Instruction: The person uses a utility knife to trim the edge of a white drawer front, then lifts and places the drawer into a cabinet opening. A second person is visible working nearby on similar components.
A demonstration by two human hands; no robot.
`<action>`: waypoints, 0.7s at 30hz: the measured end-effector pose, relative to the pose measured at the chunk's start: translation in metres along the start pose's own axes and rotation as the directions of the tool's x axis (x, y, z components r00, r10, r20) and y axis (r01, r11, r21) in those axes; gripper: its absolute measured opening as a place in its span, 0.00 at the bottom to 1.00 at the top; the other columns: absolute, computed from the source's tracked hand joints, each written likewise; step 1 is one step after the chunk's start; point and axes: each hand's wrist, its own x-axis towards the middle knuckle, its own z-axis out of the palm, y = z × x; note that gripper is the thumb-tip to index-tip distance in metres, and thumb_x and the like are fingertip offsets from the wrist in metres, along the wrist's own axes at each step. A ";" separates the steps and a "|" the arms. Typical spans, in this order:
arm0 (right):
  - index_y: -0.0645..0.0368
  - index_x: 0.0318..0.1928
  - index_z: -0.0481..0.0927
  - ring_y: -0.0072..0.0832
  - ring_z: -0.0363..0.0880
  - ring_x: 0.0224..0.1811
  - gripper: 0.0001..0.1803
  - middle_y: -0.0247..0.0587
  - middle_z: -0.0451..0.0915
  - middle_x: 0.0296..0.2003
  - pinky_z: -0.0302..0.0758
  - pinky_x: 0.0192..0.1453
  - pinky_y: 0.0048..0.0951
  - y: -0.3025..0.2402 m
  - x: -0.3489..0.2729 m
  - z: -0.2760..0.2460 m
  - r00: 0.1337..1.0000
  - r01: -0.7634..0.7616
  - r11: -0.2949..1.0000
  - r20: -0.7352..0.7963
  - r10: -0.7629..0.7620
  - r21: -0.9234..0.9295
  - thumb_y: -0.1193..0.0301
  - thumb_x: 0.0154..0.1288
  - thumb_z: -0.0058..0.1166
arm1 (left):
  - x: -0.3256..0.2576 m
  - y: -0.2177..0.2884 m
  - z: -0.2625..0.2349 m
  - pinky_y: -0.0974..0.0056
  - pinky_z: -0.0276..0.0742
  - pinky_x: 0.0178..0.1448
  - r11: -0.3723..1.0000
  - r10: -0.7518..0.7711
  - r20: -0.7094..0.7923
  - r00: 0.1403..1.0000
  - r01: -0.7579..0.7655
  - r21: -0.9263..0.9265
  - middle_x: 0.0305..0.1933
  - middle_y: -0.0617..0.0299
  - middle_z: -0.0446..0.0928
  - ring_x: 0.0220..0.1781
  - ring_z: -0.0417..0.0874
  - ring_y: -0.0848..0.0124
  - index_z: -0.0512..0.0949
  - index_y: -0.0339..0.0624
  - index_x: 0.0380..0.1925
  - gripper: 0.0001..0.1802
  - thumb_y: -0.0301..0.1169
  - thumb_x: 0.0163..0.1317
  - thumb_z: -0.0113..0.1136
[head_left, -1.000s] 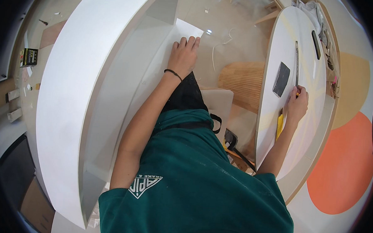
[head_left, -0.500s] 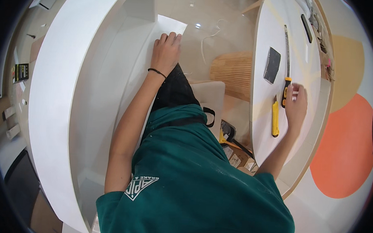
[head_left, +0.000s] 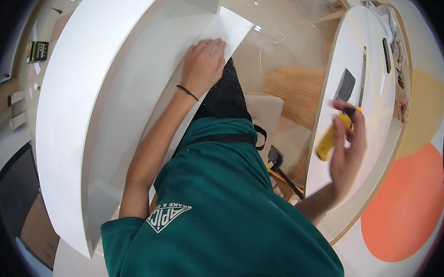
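Observation:
My right hand (head_left: 348,139) is raised at the right table, its fingers closed around a yellow utility knife (head_left: 326,145); motion blurs both. Near the knife lie a dark flat rectangular piece (head_left: 346,84) and a long narrow file (head_left: 363,78), its yellow-black handle partly behind my fingers. At left, my left hand (head_left: 204,63) rests on a long white panel (head_left: 230,30), with bent fingers gripping around its edge. My thumb there is hidden. The panel runs along the inside of a large white curved furniture piece (head_left: 64,117).
A slatted wooden base (head_left: 296,92) stands beside the white oval table (head_left: 330,49), with a black bar (head_left: 386,55) near its far edge. A beige seat (head_left: 270,106) is by my legs. A thin white cord (head_left: 268,44) lies on the floor.
My right hand has moved left from beside the file handle and taken up the yellow knife, which is tilted. My left hand still rests on the panel. The view has shifted slightly.

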 end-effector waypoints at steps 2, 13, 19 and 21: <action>0.62 0.59 0.75 0.35 0.84 0.42 0.14 0.48 0.84 0.42 0.78 0.47 0.38 -0.012 0.013 0.062 0.999 0.031 0.967 0.025 -0.038 0.254 0.72 0.78 0.51 | 0.001 -0.020 -0.026 0.54 0.75 0.63 0.999 -0.026 -0.007 1.000 0.026 0.032 0.58 0.57 0.81 0.65 0.77 0.58 0.83 0.41 0.53 0.17 0.34 0.66 0.62; 0.64 0.50 0.82 0.40 0.86 0.42 0.11 0.50 0.85 0.41 0.80 0.49 0.37 0.085 0.151 0.267 0.953 0.265 0.961 -0.174 -0.248 0.078 0.74 0.70 0.58 | -0.021 -0.083 -0.047 0.53 0.62 0.82 0.952 -0.236 0.222 0.946 0.179 0.249 0.84 0.59 0.52 0.82 0.59 0.56 0.61 0.66 0.77 0.41 0.52 0.65 0.62; 0.65 0.46 0.83 0.49 0.85 0.42 0.09 0.52 0.85 0.40 0.80 0.48 0.43 0.089 0.166 0.283 0.962 0.235 0.960 -0.179 -0.207 0.153 0.78 0.65 0.61 | -0.018 -0.080 -0.050 0.51 0.65 0.81 0.950 -0.271 0.247 0.930 0.217 0.225 0.84 0.60 0.50 0.80 0.63 0.55 0.60 0.67 0.78 0.41 0.49 0.65 0.62; 0.65 0.45 0.83 0.49 0.85 0.42 0.09 0.52 0.85 0.39 0.79 0.48 0.43 0.088 0.167 0.285 0.960 0.234 0.966 -0.187 -0.210 0.114 0.78 0.65 0.60 | -0.019 -0.080 -0.050 0.51 0.66 0.80 0.947 -0.285 0.252 0.925 0.231 0.225 0.84 0.60 0.50 0.80 0.63 0.54 0.61 0.66 0.78 0.41 0.48 0.65 0.62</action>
